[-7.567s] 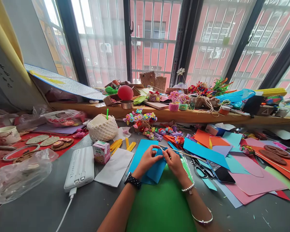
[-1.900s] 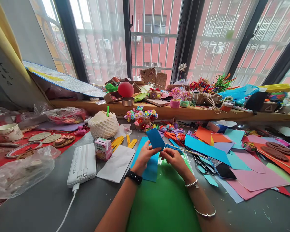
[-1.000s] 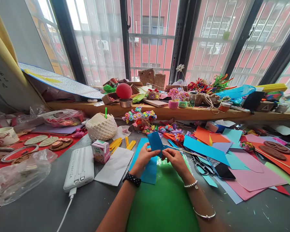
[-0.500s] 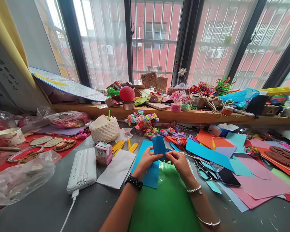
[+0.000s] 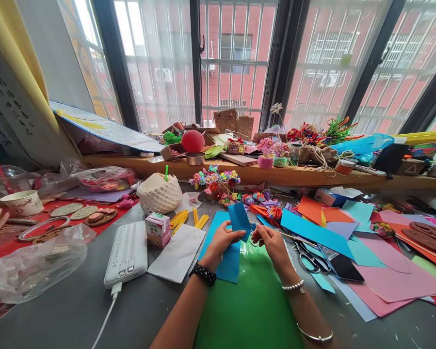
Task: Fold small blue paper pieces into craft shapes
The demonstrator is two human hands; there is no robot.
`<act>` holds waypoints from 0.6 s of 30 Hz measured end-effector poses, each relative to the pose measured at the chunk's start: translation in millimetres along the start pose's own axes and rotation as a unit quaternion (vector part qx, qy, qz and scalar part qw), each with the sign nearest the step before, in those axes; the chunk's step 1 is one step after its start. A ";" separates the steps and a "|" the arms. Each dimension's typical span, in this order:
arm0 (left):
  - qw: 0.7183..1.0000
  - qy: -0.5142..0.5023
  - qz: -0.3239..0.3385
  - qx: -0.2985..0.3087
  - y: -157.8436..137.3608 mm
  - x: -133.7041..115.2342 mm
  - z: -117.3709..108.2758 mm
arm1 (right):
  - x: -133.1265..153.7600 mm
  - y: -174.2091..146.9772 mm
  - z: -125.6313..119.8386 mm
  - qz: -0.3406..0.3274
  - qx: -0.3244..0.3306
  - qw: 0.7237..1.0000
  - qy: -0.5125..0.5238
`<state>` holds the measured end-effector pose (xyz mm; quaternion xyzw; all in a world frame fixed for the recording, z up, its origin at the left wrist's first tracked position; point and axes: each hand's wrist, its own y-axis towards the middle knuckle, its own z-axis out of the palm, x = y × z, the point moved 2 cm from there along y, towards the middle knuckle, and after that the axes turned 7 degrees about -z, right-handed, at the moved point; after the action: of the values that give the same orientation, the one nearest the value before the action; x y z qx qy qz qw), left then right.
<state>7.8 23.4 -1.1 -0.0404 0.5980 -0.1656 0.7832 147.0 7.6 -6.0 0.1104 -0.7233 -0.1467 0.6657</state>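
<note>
My left hand [image 5: 220,244] pinches a small, creased piece of blue paper [image 5: 239,221] between thumb and fingers, holding it upright above the table. Close by on its right is my right hand [image 5: 274,246], thumb and fingertips pressed together; what lies between them is too small to make out. A thin wooden stick [image 5: 296,237] runs behind the right hand's fingers, and I cannot tell whether they grip it. Under the hands lie a larger blue paper sheet [image 5: 228,265] and a glossy green mat [image 5: 247,310].
Scissors [image 5: 310,261], a phone [image 5: 345,268] and coloured paper sheets [image 5: 381,257] lie to the right. A power bank [image 5: 126,254], juice box [image 5: 157,230], white paper [image 5: 177,254] and netted coconut [image 5: 159,194] stand left. Yarn flowers [image 5: 214,180] sit before the sill.
The right fingertips have drawn slightly away from the small blue paper, which now shows a bend across it. The left hand keeps its grip. The view has shifted a little.
</note>
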 end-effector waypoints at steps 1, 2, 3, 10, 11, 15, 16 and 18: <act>1.000 -0.004 0.004 -0.004 0.1 -0.1 -0.4 | 0.3 -0.3 1.0 0.004 0.016 1.000 -0.003; 1.000 -0.010 0.007 -0.006 0.2 -0.2 -0.7 | 0.8 -0.7 2.5 0.009 0.042 0.999 -0.008; 1.000 -0.015 0.010 -0.008 0.1 -0.2 -0.9 | 1.5 -1.3 4.2 0.012 0.070 0.997 -0.013; 0.999 -0.031 0.019 -0.019 0.7 -0.4 -1.5 | 4.8 -3.8 8.5 0.014 0.156 0.987 -0.026; 0.999 -0.031 0.028 -0.026 0.8 -1.3 -2.4 | 4.6 -4.2 9.0 0.020 0.172 0.985 -0.022; 0.996 -0.022 0.071 -0.056 -0.2 -6.4 -6.3 | 4.8 -6.5 10.9 0.045 0.231 0.972 -0.009; 0.995 -0.016 0.073 -0.058 -0.7 -7.3 -6.7 | 5.0 -6.8 10.8 0.047 0.234 0.971 -0.012; 0.997 0.000 0.063 -0.051 -1.4 -7.9 -6.1 | 5.8 -6.1 9.4 0.040 0.209 0.977 -0.027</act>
<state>-0.1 25.3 4.9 -0.0426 0.6073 -0.0848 0.7888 137.0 0.5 -3.5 0.2140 -0.7595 0.0310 0.6135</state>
